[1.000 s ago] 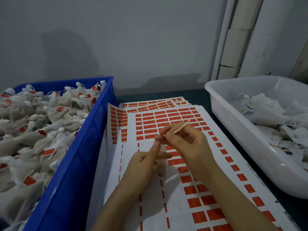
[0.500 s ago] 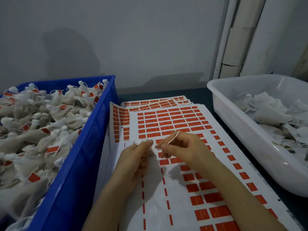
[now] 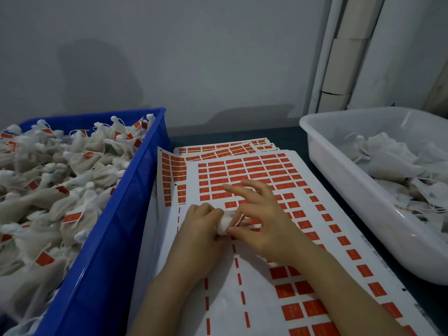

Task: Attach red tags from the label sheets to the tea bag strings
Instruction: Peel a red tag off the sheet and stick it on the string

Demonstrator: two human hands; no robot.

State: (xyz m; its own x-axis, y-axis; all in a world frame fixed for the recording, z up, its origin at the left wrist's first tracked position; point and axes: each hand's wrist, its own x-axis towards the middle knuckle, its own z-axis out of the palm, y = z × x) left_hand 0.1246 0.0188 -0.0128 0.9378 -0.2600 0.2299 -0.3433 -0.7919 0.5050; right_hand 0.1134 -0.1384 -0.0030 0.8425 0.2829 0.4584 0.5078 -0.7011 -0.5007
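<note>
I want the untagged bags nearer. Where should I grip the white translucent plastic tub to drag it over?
Probably the white translucent plastic tub's rolled rim, along the long side facing the red-tagged label sheets, fingers hooked over from above: the lip overhangs a smooth, sloping wall.

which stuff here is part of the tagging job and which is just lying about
In the job: label sheets, tea bag, left hand, right hand, blue bin of tagged bags, white bin of untagged bags.
Just there: wall pipes.
</note>
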